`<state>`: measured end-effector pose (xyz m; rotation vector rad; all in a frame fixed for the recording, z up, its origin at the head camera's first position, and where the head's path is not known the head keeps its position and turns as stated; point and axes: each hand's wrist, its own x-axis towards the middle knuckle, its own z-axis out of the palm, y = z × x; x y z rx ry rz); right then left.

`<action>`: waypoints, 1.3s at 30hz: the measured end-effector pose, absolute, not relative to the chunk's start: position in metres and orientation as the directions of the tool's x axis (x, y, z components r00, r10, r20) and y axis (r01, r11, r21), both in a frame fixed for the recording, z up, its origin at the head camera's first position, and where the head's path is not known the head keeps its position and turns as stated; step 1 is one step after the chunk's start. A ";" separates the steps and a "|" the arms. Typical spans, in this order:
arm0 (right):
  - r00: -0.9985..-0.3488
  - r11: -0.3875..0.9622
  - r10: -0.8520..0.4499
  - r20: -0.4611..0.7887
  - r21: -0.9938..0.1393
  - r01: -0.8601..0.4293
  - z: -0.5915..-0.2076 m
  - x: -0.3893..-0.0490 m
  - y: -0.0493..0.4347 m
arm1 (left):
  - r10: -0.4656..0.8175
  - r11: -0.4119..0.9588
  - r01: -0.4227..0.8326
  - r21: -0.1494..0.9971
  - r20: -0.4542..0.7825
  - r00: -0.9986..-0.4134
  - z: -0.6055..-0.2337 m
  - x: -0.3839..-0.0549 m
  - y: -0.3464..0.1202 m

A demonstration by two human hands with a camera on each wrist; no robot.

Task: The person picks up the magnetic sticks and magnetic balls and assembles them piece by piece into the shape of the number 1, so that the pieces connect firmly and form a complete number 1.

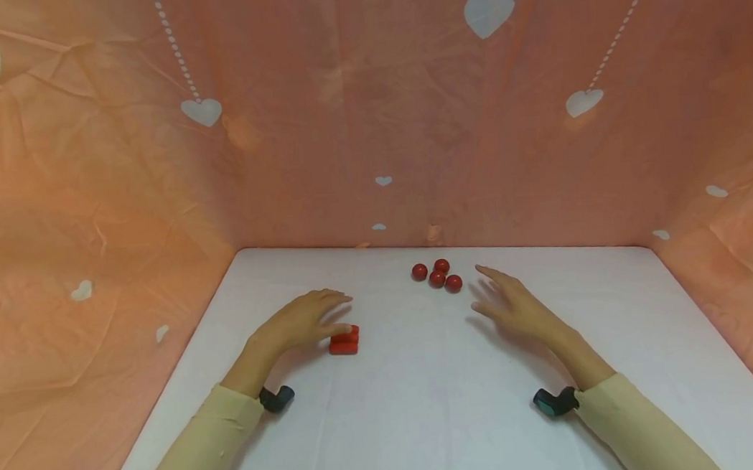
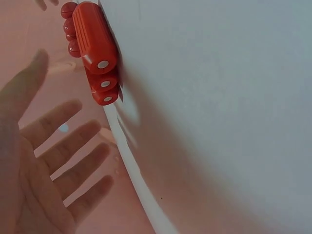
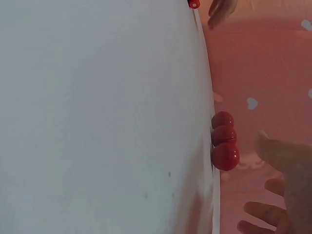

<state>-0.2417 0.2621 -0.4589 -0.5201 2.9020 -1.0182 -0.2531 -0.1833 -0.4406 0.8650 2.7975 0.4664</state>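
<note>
Three short red ribbed rods (image 1: 344,349) with pale round dots on their ends lie side by side at the left middle of the table. My left hand (image 1: 296,324) hovers over and beside them, fingers spread, thumb overlapping the rods in the head view. The left wrist view shows the rods (image 2: 96,39) up close and the hand's palm with nothing in it. Several shiny red balls (image 1: 437,279) sit in a loose cluster toward the back. Just right of the balls is my right hand (image 1: 517,310), fingers extended and holding nothing. In the right wrist view its thumb is near the balls (image 3: 225,156).
A white-covered table (image 1: 400,413) spreads under both hands. An orange-pink cloth with white hearts (image 1: 371,142) hangs behind its back edge and along both sides. A dark wrist-worn device (image 1: 276,399) is on the left wrist, another (image 1: 555,401) on the right.
</note>
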 end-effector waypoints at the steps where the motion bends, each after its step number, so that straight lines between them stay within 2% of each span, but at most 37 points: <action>1: -0.946 0.725 -0.312 0.087 -0.622 -0.296 -0.459 -0.243 0.261 | 0.571 0.784 0.513 0.350 -0.082 -0.817 -0.441 -0.254 -0.183; 17: -0.946 0.649 -0.303 0.119 -0.701 -0.296 -0.466 -0.257 0.252 | 0.574 0.767 0.508 0.393 -0.065 -0.816 -0.448 -0.256 -0.184; 23: -0.949 0.647 -0.289 0.125 -0.706 -0.290 -0.470 -0.262 0.248 | 0.608 0.743 0.549 0.383 -0.044 -0.793 -0.448 -0.256 -0.182; 39: -0.965 0.673 -0.246 0.091 -0.701 -0.238 -0.471 -0.271 0.237 | 0.596 0.759 0.545 0.358 -0.042 -0.802 -0.450 -0.255 -0.180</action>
